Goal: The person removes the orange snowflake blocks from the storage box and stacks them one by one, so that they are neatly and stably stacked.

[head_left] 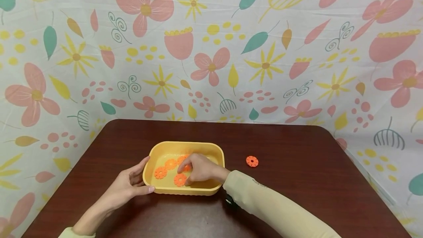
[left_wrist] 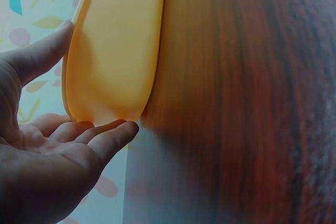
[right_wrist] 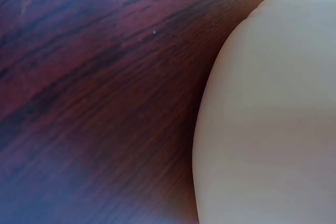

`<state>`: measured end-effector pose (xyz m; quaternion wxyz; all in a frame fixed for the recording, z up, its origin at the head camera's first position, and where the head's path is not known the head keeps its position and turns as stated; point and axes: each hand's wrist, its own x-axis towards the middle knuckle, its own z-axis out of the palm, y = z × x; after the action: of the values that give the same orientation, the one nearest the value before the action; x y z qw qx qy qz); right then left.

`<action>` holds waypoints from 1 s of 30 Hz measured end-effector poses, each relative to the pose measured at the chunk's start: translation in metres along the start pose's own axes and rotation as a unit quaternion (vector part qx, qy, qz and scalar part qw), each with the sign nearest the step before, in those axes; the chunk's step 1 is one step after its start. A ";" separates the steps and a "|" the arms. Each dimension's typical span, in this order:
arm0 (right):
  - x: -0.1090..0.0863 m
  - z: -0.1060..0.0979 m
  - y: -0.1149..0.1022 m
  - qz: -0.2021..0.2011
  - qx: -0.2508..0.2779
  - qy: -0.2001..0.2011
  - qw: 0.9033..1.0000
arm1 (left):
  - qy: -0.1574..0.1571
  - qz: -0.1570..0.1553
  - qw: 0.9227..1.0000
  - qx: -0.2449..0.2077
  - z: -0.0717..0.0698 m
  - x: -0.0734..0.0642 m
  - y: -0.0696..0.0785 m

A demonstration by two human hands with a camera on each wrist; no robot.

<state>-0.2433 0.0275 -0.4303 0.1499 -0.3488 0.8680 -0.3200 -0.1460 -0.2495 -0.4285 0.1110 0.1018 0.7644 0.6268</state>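
Observation:
A yellow plastic basin (head_left: 185, 191) stands on the table with several orange notched interlocking discs (head_left: 160, 173) inside. My left hand (head_left: 123, 186) holds the basin's left end, the thumb at its front corner and the fingers along the side. In the left wrist view, the thumb lies on one edge of the basin (left_wrist: 118, 35) and the fingertips on its end. My right hand (head_left: 201, 168) reaches in over the right side, thumb and index finger spread beside one flat orange disc (head_left: 180, 180). It partly covers other discs. The right wrist view shows the basin's outer wall (right_wrist: 262, 103) but no fingers.
One more orange disc (head_left: 252, 161) lies on the dark wooden table (head_left: 290, 179), to the right of the basin. Behind the table hangs a white cloth (head_left: 211, 21) printed with flowers and leaves.

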 end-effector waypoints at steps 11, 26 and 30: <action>0.000 -0.002 -0.001 -0.003 -0.004 0.007 1.000 | 0.003 0.000 1.000 0.002 0.000 0.000 0.001; 0.002 0.001 0.001 0.011 -0.017 0.004 1.000 | -0.001 0.006 1.000 0.001 -0.001 -0.001 0.000; 0.002 0.001 0.001 -0.001 -0.009 0.006 1.000 | 0.000 0.002 1.000 -0.001 -0.001 -0.001 0.001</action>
<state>-0.2448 0.0261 -0.4321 0.1410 -0.3491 0.8715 -0.3142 -0.1458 -0.2503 -0.4277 0.1099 0.1031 0.7635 0.6280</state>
